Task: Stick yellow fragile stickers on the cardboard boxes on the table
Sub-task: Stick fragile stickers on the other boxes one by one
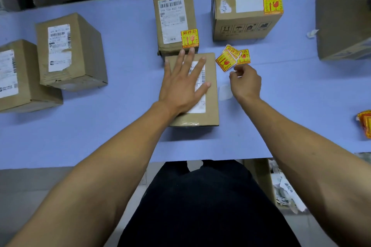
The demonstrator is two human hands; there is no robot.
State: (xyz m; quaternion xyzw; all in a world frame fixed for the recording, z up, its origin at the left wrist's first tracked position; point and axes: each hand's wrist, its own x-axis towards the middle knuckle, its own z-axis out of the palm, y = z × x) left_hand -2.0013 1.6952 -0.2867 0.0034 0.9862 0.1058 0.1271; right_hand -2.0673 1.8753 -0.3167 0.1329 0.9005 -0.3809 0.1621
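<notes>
A flat cardboard box (pixel 210 104) with a white shipping label lies in the middle of the blue table (pixel 124 138). My left hand (pixel 183 84) rests flat on top of it, fingers spread. Just right of the box, my right hand (pixel 246 83) hovers with fingers curled and pinched beside a small pile of loose yellow fragile stickers (pixel 230 59). Whether it holds anything I cannot tell. Behind stand two boxes that each carry a yellow sticker: a narrow one (pixel 173 46) and a bigger one (pixel 247 26).
Two boxes without yellow stickers stand at the left (pixel 80 50) (pixel 24 90). A large carton (pixel 345 16) fills the right edge. More yellow stickers (pixel 365 124) lie at the far right. A white backing scrap (pixel 224 92) lies beside my right wrist.
</notes>
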